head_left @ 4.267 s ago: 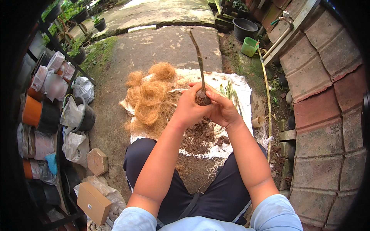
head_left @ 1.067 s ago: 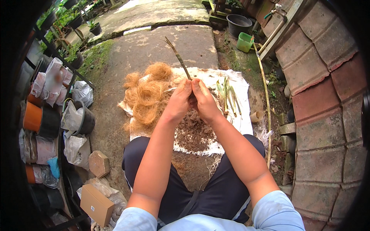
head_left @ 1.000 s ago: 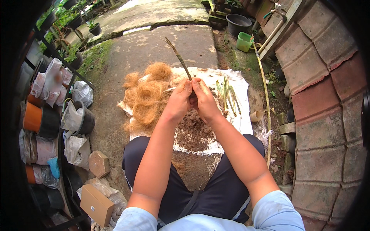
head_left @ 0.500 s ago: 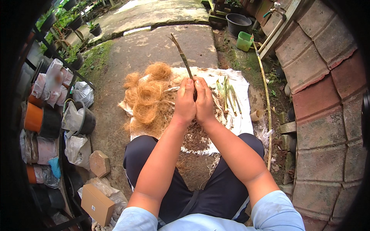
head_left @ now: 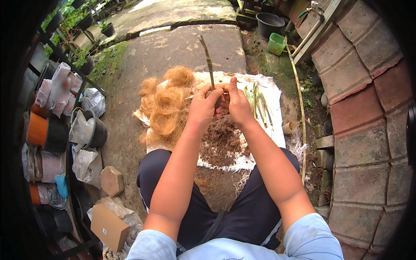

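A dark, bare stem cutting (head_left: 209, 60) stands nearly upright out of my left hand (head_left: 201, 105), which is closed round its base, where a dark clump of soil partly shows. My right hand (head_left: 238, 105) is beside it, thumb raised and apart, fingers bent inward towards the clump; whether they touch it is hard to tell. Under both hands a heap of loose brown soil (head_left: 223, 141) lies on a white sack (head_left: 276, 93). Left of the hands is a pile of tan fibre (head_left: 167, 102). Several green cuttings (head_left: 260, 104) lie to the right.
Potted plants, pots and bags line a rack on the left. A cardboard box (head_left: 108, 227) and a paving stone (head_left: 112, 182) are near it. A black basin (head_left: 268, 24), a green container (head_left: 276, 43) and a long pole (head_left: 300, 117) are on the right, beside roof tiles (head_left: 357, 143).
My hands have parted at the top; the right thumb has come away from the stem. The stem stands more upright, and more of the soil heap shows below.
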Demonstrator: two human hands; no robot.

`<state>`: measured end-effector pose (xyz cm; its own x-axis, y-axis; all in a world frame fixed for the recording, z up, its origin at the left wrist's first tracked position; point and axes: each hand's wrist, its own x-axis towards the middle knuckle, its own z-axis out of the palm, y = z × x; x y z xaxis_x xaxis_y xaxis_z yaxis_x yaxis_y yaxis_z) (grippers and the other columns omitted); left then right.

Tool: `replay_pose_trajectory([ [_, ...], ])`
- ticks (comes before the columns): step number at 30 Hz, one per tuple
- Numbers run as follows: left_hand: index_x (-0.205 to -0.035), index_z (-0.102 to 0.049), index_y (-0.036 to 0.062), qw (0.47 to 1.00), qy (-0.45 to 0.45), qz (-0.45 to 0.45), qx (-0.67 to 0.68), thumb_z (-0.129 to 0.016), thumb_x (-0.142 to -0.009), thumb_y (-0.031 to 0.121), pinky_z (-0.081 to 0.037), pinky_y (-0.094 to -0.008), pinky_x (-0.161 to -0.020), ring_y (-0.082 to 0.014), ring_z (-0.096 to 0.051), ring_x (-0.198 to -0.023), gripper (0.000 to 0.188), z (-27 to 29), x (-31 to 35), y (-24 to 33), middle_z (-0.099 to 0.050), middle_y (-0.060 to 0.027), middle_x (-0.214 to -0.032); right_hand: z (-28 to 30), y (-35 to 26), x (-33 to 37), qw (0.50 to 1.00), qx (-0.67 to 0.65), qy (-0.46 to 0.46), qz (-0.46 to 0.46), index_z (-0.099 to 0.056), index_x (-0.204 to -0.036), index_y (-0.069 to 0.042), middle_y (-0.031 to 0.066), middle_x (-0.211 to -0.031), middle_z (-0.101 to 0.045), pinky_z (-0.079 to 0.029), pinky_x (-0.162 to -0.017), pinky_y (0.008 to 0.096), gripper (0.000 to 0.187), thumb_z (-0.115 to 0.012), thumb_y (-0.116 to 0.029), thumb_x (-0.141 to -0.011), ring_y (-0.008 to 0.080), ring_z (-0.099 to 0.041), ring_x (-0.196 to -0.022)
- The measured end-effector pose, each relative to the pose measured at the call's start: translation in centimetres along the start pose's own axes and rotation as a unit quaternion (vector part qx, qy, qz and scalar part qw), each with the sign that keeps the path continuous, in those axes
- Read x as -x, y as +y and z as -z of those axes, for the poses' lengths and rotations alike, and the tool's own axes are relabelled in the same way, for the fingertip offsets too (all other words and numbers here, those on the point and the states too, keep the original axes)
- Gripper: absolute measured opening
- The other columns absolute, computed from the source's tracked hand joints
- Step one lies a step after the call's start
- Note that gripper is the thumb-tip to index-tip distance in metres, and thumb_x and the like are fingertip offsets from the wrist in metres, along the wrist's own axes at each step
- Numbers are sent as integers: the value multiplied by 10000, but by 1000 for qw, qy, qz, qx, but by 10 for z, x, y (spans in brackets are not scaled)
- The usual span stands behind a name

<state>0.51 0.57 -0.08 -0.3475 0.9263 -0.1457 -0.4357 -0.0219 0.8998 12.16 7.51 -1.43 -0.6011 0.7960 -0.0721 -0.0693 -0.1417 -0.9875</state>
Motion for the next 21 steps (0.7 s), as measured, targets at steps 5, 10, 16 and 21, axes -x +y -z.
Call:
replay_pose_trajectory([
  [5,-981,-656,68,999,-21,19,24,-704,-992,167,-371,-236,-475,-59,-506,-547,110,7,1,-5,-623,0,-760,12,11,-17,997,45,57,25,-709,-1152,44,153,-1065,-732,-635,-796,372,848,-281,-687,-1109,224,-723,-931],
  [10,-940,-654,59,998,-8,20,-52,-735,-933,115,-333,-250,-503,-55,-455,-554,99,-1,7,5,-563,29,-698,39,74,-52,983,138,115,-47,-709,-1104,24,133,-1031,-733,-615,-745,358,716,-350,-595,-1130,204,-715,-892],
  [16,-933,-660,57,998,6,25,-64,-734,-912,82,-290,-257,-515,-46,-407,-551,81,-1,6,6,-506,59,-667,65,200,-49,928,325,156,-88,-714,-972,-19,188,-921,-743,-556,-843,467,528,-505,-486,-1101,313,-714,-848],
  [21,-936,-659,73,996,12,32,-78,-736,-909,88,-299,-249,-517,-37,-407,-554,84,15,6,5,-514,72,-676,86,273,11,835,497,-159,-175,-809,-1025,-83,100,-968,-806,-589,-894,403,267,-701,-326,-1007,255,-747,-908],
])
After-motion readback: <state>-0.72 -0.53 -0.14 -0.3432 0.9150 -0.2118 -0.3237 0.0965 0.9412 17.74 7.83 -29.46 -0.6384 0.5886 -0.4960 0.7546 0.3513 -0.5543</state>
